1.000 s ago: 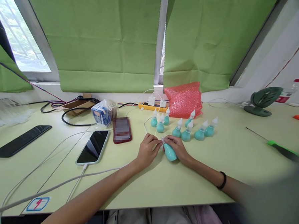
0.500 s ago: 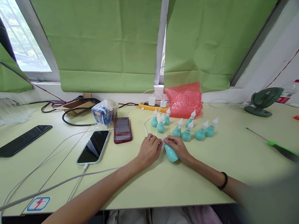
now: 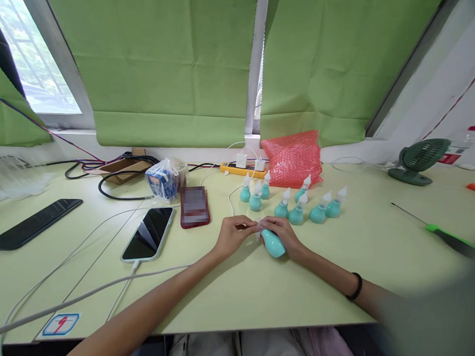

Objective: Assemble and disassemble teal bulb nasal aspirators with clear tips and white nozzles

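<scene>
Low over the front middle of the table, my right hand (image 3: 284, 233) is closed around a glossy turquoise squeeze bulb (image 3: 273, 244), whose rounded end points toward me. My left hand (image 3: 236, 234) pinches a small clear tip (image 3: 259, 230) at the bulb's upper left end. The fingers of both hands meet there and hide most of the tip, so I cannot tell how it sits on the bulb. Beyond my hands stand several like turquoise bulbs with translucent pointed tips, among them one bulb (image 3: 296, 216) close to my right hand.
Left of my hands are a white-cased phone (image 3: 148, 234) on a cable and a red phone (image 3: 194, 208). A red bubble-wrap pouch (image 3: 292, 160) and a yellow power strip (image 3: 241, 171) lie at the back. On the right are a screwdriver (image 3: 439, 231) and a green fan (image 3: 420, 160).
My left hand has turned and shifted slightly left, its fingers now stretched toward the tip. The turquoise bulb has tilted a little to the right in my right hand.
</scene>
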Available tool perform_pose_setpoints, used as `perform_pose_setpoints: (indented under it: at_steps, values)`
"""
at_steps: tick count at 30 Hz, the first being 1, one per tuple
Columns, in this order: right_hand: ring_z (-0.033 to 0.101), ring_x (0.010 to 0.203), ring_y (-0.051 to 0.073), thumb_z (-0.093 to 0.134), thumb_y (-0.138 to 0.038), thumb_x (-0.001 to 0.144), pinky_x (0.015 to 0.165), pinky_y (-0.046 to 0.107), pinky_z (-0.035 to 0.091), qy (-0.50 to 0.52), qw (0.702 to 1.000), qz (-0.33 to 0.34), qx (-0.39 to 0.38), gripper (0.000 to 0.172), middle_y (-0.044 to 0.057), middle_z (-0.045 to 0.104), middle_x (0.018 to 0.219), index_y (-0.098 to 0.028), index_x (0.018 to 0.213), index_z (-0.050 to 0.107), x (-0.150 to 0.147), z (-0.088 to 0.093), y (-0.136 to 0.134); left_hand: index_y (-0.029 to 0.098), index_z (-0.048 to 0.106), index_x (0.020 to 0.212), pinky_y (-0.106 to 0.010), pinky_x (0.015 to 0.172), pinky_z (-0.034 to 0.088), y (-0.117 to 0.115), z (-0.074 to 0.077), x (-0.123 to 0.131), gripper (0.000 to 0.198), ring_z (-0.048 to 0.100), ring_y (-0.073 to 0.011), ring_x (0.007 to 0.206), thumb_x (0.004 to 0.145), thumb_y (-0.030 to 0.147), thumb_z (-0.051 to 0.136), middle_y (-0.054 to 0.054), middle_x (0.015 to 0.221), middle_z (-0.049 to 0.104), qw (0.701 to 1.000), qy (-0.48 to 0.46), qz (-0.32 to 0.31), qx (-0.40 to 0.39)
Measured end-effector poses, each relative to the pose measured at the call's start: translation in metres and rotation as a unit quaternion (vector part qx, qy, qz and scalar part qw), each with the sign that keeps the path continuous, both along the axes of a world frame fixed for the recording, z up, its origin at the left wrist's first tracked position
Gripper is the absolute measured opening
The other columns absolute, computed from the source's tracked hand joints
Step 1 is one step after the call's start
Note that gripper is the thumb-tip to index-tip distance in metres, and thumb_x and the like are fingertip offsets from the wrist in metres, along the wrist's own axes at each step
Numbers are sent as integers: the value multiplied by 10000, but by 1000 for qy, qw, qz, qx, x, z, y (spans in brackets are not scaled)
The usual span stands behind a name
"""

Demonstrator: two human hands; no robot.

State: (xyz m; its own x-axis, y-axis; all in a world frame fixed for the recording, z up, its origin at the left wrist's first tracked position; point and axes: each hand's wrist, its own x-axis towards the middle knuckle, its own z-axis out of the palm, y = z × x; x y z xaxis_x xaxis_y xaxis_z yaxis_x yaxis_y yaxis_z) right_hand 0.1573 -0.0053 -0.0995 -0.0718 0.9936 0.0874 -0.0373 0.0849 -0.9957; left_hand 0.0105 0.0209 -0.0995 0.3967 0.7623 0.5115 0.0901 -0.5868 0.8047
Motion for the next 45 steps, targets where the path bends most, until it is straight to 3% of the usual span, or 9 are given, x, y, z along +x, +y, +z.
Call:
perform_pose_setpoints:
  at_steps: [7, 13, 27, 36, 45]
  values:
    - [491, 417, 114, 569, -352, 662, 420, 222, 370, 6, 1000, 3, -10, 215, -3, 553, 462, -148, 596, 577, 1, -1, 0, 95, 646, 671, -238, 487, 505, 5, 3, -2, 260, 585, -133, 508, 654, 351, 604, -66, 658, 666, 995, -28, -35, -86]
    - [479, 399, 110, 561, -350, 673, 405, 221, 358, 13, 1000, -2, -8, 217, -6, 551, 451, -150, 589, 567, 0, -1, 0, 97, 655, 732, -251, 527, 528, 3, 1, -1, 234, 608, -148, 555, 685, 313, 579, -78, 710, 670, 996, -20, -30, -86]
    - [469, 421, 102, 560, -352, 670, 441, 220, 364, 38, 998, -39, -13, 210, -21, 531, 462, -152, 609, 551, 0, -4, 5, 121, 630, 838, -220, 565, 526, -8, -4, 2, 187, 607, -132, 661, 769, 207, 478, -73, 772, 652, 994, 5, 64, 85]
    - [462, 418, 102, 552, -355, 679, 439, 220, 348, 30, 999, -32, -20, 242, -20, 532, 446, -153, 553, 514, -3, -1, 0, 131, 628, 747, -265, 566, 447, 2, -8, -1, 181, 520, -141, 634, 779, 215, 471, -74, 672, 588, 958, 85, 76, 264]
    - [460, 436, 101, 577, -317, 647, 459, 218, 339, 5, 1000, -29, 6, 225, -33, 514, 438, -155, 512, 499, -3, 4, 0, 138, 559, 738, -261, 559, 418, 2, -6, -1, 188, 469, -155, 671, 810, 181, 391, -53, 665, 555, 932, 175, 82, 306]
